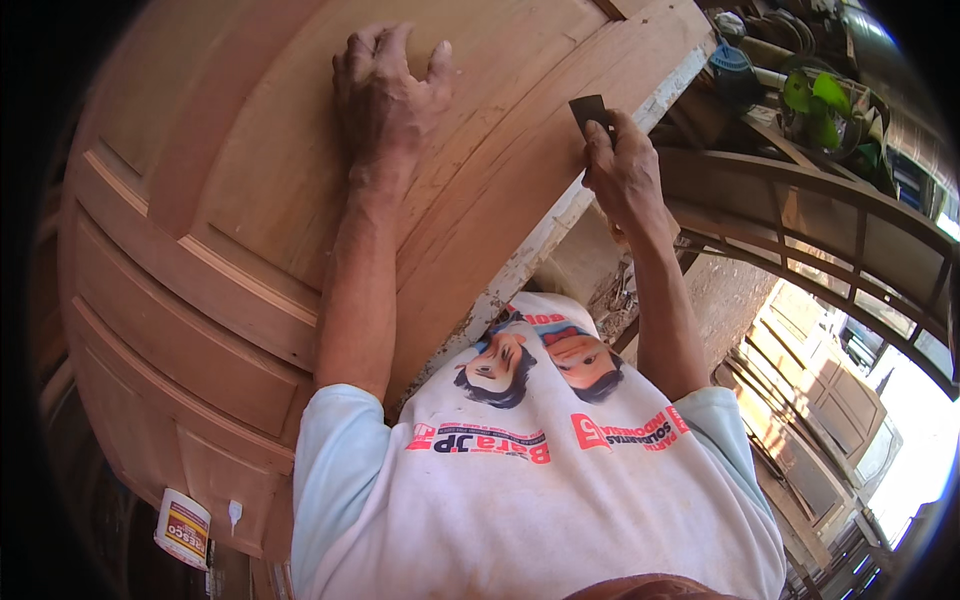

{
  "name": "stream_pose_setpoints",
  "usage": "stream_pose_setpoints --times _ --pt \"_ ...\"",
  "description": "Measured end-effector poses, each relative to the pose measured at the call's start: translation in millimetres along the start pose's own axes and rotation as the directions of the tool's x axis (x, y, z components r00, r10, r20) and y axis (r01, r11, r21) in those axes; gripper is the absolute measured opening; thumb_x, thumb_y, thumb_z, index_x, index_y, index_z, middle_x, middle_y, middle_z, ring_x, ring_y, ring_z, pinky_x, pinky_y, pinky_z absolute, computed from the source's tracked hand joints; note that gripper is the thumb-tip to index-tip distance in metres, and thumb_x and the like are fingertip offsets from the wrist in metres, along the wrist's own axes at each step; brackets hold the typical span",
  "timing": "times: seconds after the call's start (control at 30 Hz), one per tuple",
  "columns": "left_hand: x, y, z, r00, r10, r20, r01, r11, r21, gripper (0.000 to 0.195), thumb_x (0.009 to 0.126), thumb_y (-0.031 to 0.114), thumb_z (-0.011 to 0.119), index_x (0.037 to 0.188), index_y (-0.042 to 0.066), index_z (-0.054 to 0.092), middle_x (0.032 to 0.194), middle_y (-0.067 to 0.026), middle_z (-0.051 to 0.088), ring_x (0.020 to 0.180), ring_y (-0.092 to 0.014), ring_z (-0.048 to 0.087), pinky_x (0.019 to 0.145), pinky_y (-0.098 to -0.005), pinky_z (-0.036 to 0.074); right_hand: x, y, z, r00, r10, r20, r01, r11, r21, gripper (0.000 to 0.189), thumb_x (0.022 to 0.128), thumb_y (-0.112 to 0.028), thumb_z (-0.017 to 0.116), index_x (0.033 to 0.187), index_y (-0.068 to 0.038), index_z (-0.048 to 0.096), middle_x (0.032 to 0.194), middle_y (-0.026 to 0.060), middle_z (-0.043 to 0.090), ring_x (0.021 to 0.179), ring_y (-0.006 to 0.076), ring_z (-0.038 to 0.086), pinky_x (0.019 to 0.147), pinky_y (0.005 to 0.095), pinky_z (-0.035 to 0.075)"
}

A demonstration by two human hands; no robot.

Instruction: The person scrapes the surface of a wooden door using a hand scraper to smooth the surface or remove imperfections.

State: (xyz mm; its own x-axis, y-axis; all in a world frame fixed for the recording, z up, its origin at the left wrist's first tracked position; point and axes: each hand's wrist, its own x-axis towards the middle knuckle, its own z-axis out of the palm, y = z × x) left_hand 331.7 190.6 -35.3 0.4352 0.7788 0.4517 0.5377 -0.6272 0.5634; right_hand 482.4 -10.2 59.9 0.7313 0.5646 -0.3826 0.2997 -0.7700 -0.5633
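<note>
A large panelled wooden door (480, 202) lies flat before me, its near long edge whitish and rough. Over a flat panel at the upper left is my left hand (394, 82), fingers spread and bent, with nothing visible in it. My right hand (622, 161) is at the door's near edge and pinches a small dark flat piece (589, 112), perhaps a scraper blade or folded sandpaper, between thumb and fingers. That piece stands tilted above the plain border of the door; whether it touches the wood I cannot tell.
A white tub with a printed label (185, 525) and a small white bottle (235, 513) rest at the door's lower left end. A curved wooden frame (817, 202), a green-leaved plant (821, 105) and a blue plastic item (731, 60) are on the right. More wooden panels (840, 405) lean farther off.
</note>
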Motion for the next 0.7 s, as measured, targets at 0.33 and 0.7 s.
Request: stream_pose_setpoints --times 0.33,0.7 --pt "10 14 -20 0.997 -0.064 0.041 0.062 0.996 0.062 0.045 0.089 0.035 0.082 0.121 0.004 0.071 0.122 -0.0155 0.067 0.115 -0.036 0.063 0.101 -0.0471 0.053 3 -11 7 0.996 0.081 -0.049 -0.083 0.995 -0.054 0.039 0.107 -0.028 0.059 0.132 0.002 0.064 0.088 0.0232 0.076 0.077 0.0319 0.076 0.075 0.0463 0.057" --pt "15 9 -31 0.973 -0.064 0.221 0.091 0.989 -0.116 0.057 0.084 0.031 0.086 0.128 0.002 0.065 0.130 -0.0220 0.056 0.124 -0.042 0.054 0.108 -0.0525 0.048 15 -4 3 0.996 -0.061 -0.063 0.044 0.968 -0.246 0.040 0.104 -0.031 0.058 0.120 0.005 0.067 0.098 0.0313 0.073 0.098 0.0480 0.072 0.088 0.0523 0.054"
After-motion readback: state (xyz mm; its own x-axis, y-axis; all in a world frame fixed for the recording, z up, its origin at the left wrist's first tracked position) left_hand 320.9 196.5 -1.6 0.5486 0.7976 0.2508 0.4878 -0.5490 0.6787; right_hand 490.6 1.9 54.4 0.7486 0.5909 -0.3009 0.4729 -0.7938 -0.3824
